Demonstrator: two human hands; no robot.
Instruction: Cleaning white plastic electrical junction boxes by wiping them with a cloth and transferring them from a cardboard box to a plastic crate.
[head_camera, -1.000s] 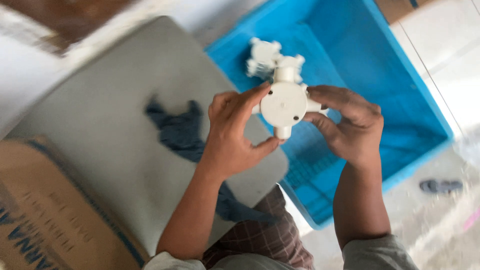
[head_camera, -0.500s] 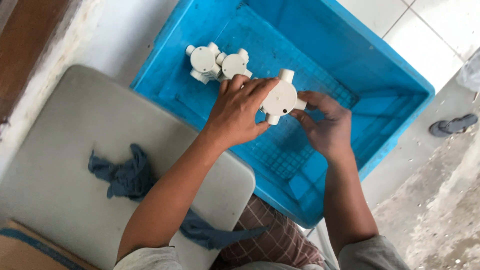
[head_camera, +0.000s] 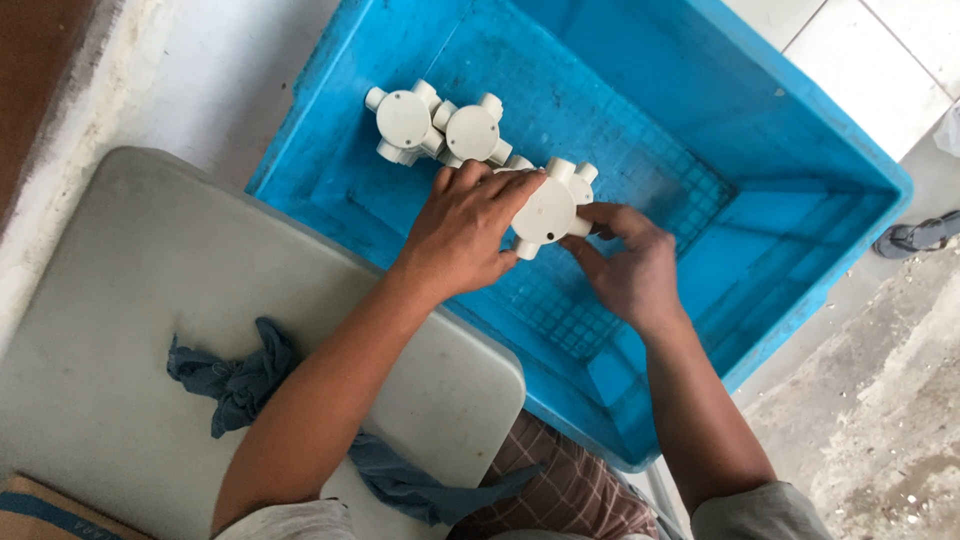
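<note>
Gripping with both hands, we are holding a smooth white round plastic junction box (head_camera: 545, 210) with stubby spouts, left hand (head_camera: 465, 232) and right hand (head_camera: 630, 270) closed on it above the ribbed blue crate (head_camera: 760, 130); two matching boxes (head_camera: 435, 125) are lying just beside.

Lighting I read as soft, even daylight, bright throughout, with no harsh glare; the crate (head_camera: 800, 180) shows only a mild sheen on its far wall. Shadows: faint and diffuse, under my hands and along the table (head_camera: 120, 330) edge. Sharpness: good at centre, slight softness and stretching toward the corners, no motion blur.
</note>
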